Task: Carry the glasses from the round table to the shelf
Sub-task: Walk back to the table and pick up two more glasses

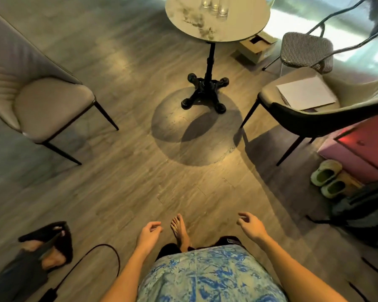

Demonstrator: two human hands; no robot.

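Down low, the left hand [150, 233] hangs in front of a blue and white shirt [207, 277]. Its fingers are curled in loosely and hold nothing. The right hand [250, 225] is out to the side with its fingers a bit spread, and it is empty too. A bare foot [179, 231] stands on the wood floor [118, 182] between the two hands. Further on, a soft chair [44, 107] sits on the left and another chair [310, 110] with papers [306, 93] on the right. Far ahead stands the round table [196, 25] on a black leg. The glasses [215, 6] stand close together on top of the table, well apart from both hands.
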